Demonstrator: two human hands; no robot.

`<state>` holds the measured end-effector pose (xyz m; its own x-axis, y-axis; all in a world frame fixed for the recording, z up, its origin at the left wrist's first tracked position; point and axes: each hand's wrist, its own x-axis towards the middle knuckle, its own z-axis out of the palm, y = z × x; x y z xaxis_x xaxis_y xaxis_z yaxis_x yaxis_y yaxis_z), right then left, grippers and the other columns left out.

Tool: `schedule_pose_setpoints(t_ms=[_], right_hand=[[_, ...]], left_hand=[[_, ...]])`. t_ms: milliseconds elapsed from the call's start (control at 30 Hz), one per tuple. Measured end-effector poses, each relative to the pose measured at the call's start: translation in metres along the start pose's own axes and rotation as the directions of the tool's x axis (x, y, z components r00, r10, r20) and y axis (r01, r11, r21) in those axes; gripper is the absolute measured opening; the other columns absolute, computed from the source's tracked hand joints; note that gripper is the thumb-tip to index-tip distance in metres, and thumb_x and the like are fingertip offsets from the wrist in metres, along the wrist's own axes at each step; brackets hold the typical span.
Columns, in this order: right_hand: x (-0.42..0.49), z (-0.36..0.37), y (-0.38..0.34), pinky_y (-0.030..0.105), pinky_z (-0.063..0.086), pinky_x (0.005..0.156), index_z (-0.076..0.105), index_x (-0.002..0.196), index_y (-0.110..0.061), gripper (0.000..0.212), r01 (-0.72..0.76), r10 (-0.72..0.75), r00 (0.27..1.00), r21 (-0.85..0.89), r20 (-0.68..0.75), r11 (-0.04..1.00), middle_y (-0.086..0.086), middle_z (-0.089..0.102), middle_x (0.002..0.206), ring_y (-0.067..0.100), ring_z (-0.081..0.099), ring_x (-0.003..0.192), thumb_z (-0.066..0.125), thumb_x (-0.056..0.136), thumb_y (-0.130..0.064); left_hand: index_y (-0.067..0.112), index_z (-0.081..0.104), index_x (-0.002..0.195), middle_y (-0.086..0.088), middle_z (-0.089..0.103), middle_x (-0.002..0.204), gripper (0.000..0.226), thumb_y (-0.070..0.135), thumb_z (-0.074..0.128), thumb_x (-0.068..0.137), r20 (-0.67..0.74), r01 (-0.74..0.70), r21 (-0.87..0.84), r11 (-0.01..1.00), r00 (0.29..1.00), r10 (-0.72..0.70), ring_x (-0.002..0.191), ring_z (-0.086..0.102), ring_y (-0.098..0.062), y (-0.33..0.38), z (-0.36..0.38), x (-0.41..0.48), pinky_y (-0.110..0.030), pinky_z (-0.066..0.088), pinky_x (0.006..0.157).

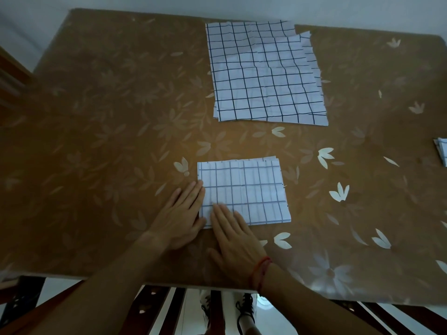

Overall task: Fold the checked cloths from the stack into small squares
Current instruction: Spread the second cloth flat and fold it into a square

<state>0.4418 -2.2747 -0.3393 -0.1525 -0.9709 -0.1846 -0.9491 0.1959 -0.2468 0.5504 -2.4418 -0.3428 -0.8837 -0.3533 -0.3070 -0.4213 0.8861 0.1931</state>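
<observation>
Left hand (pixel 181 213) and right hand (pixel 235 240) both lie flat, fingers straight and close together, nothing gripped. The left hand's fingertips rest on the left edge of the part-folded checked cloth (pixel 249 189), and its palm is on the brown floral table cover (pixel 96 117). The right hand is just beside it, with its fingers laid over the cloth's near-left corner and its heel off the cloth toward the table edge. A red string bracelet (pixel 262 272) is on the right wrist. The cloth reaches away from the fingertips, forward and to the right of both hands. It is a rectangle with several layer edges showing along its far side, so it looks folded more than once. Judged step: pressing down the crease along the left edge, partway through folding this one cloth. The shape is not yet a small square, so the next move probably calls for one more fold. That means pinching a free edge or corner, carrying it across to meet the opposite edge, and keeping the layers squared so they don't slip. The stack of unfolded checked cloths (pixel 263 73) sits well beyond the hands, straight ahead and slightly right, with its layers a little askew. Far to the right of the right hand, cut by the frame edge, is a small pile of folded checked cloth (pixel 442 151), likely finished pieces. I cannot tell how many are in it.
</observation>
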Motion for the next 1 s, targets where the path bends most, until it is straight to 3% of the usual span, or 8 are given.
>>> schedule_pose_setpoints(t_ms=[100, 800, 1000], right_hand=[[-0.003, 0.006, -0.012, 0.049, 0.038, 0.107, 0.037, 0.142, -0.003, 0.076, 0.019, -0.019, 0.999, 0.009, 0.027, 1.0, 0.017, 0.035, 0.15, 0.028, 0.031, 0.141, 0.007, 0.097, -0.055], [-0.002, 0.013, -0.02, 0.048, 0.033, 0.111, 0.034, 0.144, -0.003, 0.075, -0.049, 0.049, 0.999, 0.018, 0.007, 0.999, 0.017, 0.032, 0.152, 0.027, 0.028, 0.142, 0.014, 0.096, -0.058], [-0.011, 0.011, 0.005, 0.047, 0.031, 0.113, 0.03, 0.146, -0.002, 0.08, -0.077, 0.078, 0.996, -0.02, 0.043, 0.997, 0.018, 0.024, 0.155, 0.029, 0.021, 0.144, 0.013, 0.095, -0.061]], left_hand=[[0.016, -0.009, 0.152, 0.003, -0.019, 0.157, 0.07, 0.05, 0.022, 0.099, 0.002, -0.001, -0.027, 1.0, 1.0, 0.001, 0.142, -0.024, -0.008, 0.003, -0.001, 0.0, -0.036, -0.008, 0.118], [0.015, -0.017, 0.15, 0.002, -0.028, 0.155, 0.08, 0.06, 0.008, 0.088, 0.076, 0.013, 0.011, 1.0, 0.997, -0.014, 0.14, -0.03, -0.01, -0.002, 0.0, -0.001, -0.033, -0.012, 0.115], [0.014, -0.02, 0.149, -0.001, -0.031, 0.154, 0.083, 0.054, 0.031, 0.096, 0.137, 0.04, 0.041, 0.998, 0.989, -0.045, 0.14, -0.031, -0.013, 0.002, -0.008, 0.001, -0.035, -0.012, 0.117]])
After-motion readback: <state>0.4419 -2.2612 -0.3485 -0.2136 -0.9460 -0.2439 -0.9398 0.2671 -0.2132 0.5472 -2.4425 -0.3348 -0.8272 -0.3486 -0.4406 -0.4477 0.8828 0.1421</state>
